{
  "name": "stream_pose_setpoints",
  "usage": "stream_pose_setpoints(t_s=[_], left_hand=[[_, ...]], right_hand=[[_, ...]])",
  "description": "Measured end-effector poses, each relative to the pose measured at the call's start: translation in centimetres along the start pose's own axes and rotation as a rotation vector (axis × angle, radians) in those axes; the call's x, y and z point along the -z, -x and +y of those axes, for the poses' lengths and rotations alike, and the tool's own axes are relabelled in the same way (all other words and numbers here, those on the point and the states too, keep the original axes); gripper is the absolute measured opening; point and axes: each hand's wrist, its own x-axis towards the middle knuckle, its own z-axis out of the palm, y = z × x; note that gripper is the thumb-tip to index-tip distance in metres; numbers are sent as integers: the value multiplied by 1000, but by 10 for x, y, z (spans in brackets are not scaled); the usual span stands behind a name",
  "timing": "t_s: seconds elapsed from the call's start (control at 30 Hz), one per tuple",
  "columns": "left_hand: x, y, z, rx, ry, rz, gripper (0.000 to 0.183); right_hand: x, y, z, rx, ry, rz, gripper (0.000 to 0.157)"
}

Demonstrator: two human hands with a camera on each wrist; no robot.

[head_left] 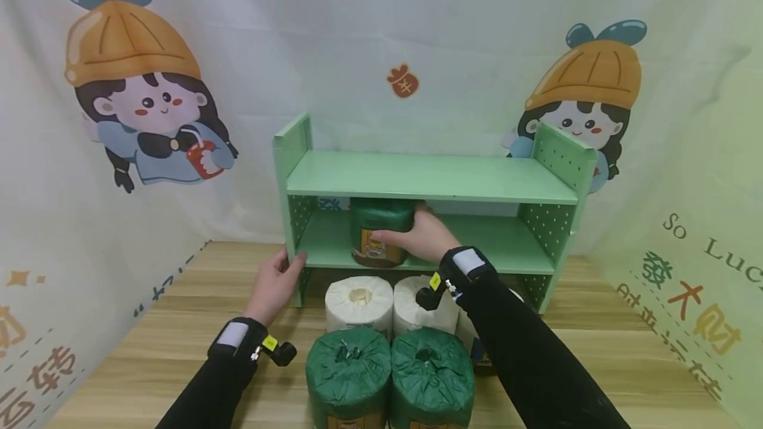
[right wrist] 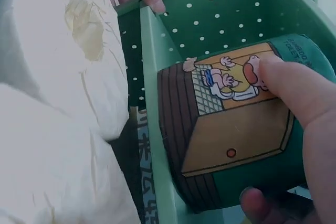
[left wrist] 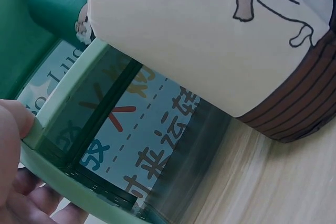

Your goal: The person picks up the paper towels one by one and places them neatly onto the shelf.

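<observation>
In the head view, a green-wrapped toilet roll [head_left: 363, 220] stands on the lower shelf of a light green rack [head_left: 432, 174], left of its middle. My right hand [head_left: 426, 234] grips that roll from the right side, thumb across its printed front. The right wrist view shows the same roll [right wrist: 236, 145] with a cartoon label, held between thumb and fingers. My left hand [head_left: 277, 283] holds the rack's left side panel by its front edge. In the left wrist view, the thumb [left wrist: 16, 119] lies on one face of the panel and the fingers behind it.
White-wrapped rolls [head_left: 359, 303] stand before the rack, one partly behind my right forearm. Two green-wrapped rolls [head_left: 348, 366] are nearer on the wooden table [head_left: 167, 349]. A printed cloth [head_left: 250, 51] hangs behind and along the sides.
</observation>
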Motion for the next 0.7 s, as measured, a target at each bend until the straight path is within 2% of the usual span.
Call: stream_pose_setpoints(t_s=[0.17, 0.43, 0.7], left_hand=[[-1, 0, 0, 3, 0, -4, 41], [-2, -2, -1, 0, 9, -1, 42], [-1, -2, -1, -18, 4, 13, 40]], right_hand=[[-9, -6, -4, -10, -15, 8, 99], [-17, -15, -10, -48, 142, 4, 94], [-24, -18, -17, -9, 111, 3, 77]])
